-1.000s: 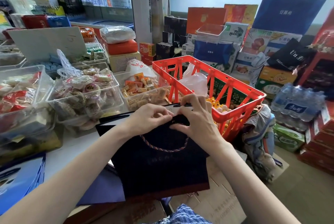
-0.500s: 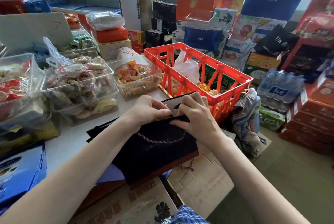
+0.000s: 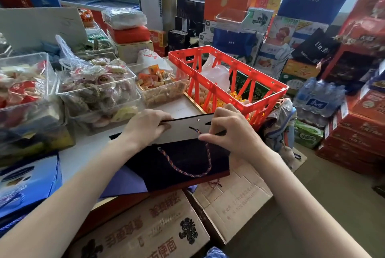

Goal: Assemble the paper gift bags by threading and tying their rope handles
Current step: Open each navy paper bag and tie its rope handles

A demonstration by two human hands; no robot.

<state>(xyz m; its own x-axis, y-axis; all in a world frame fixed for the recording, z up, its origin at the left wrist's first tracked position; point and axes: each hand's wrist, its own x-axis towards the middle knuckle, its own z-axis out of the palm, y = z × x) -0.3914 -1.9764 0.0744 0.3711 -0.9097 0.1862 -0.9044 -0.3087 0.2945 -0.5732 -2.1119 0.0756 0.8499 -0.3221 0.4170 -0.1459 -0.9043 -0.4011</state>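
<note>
Just in front of the orange crate (image 3: 229, 82), at the counter's edge, a dark paper gift bag (image 3: 177, 166) lies flat with its mouth turned toward the crate and its pale inner flap (image 3: 183, 130) folded up. The left hand (image 3: 143, 127) grips the flap's left end, fingers curled over its top edge. The right hand (image 3: 233, 132) sits at the flap's right end, nearest the crate, thumb and fingers pinching the rope handle (image 3: 187, 169) where it comes through the flap. The rope hangs in 1 loop across the bag's dark face, both ends reaching up to the flap, so this side's threading looks done or nearly so; whether knots are tied behind the flap cannot be seen. 1 small hole higher on the flap shows no rope. The second handle and further bags probably remain.
</note>
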